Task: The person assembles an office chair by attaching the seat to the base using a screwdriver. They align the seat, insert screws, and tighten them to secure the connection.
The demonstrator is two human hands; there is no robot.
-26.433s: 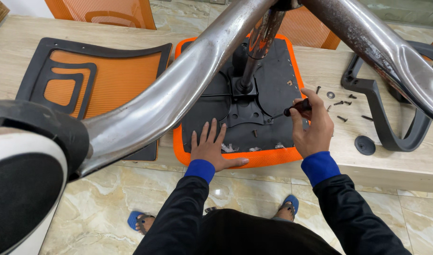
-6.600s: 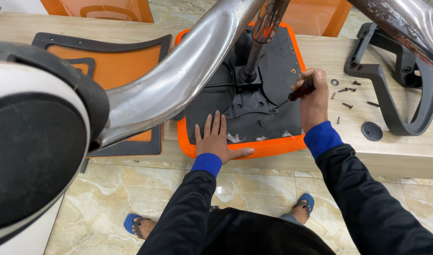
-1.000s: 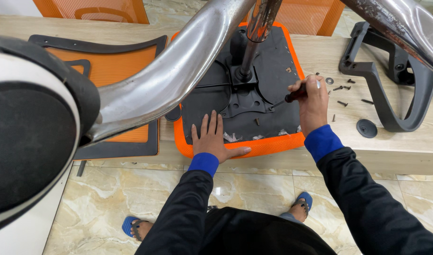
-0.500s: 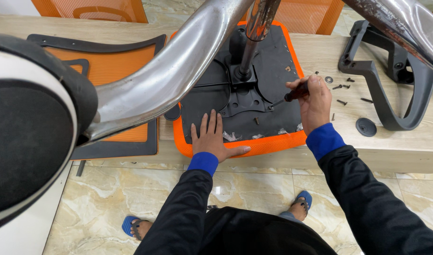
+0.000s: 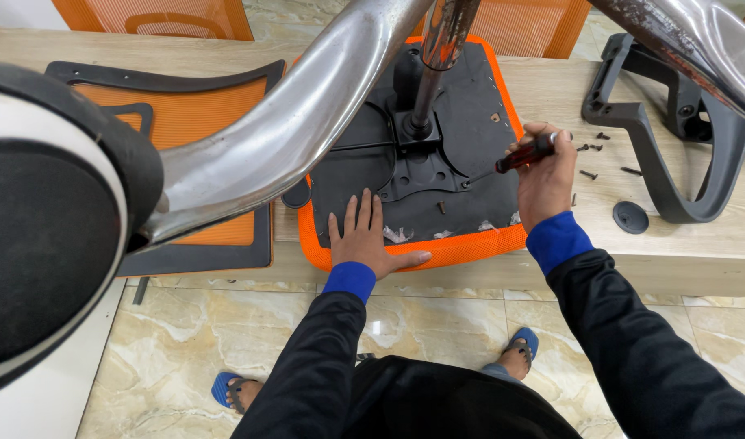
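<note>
An upturned orange chair seat (image 5: 462, 248) with a black underside plate (image 5: 421, 171) lies on a low wooden table (image 5: 681, 260). My left hand (image 5: 364, 240) rests flat, fingers spread, on the seat's near edge. My right hand (image 5: 543, 175) grips a screwdriver (image 5: 523, 153) with a dark red handle, its shaft angled down-left toward the mechanism plate. A loose screw (image 5: 441, 207) lies on the plate between my hands. The chrome chair base (image 5: 291, 138) and its gas column (image 5: 433, 65) rise from the mechanism toward the camera, hiding part of the seat.
A black caster wheel (image 5: 47, 228) looms at the left, very close. An orange mesh backrest (image 5: 185, 122) lies left of the seat. Black armrests (image 5: 673, 146), several loose screws (image 5: 592, 150) and a round black cap (image 5: 630, 217) lie at the right. Marble floor and my sandalled feet are below.
My right hand has turned the screwdriver slightly and stayed at the seat's right side. The left hand has kept its place on the seat edge.
</note>
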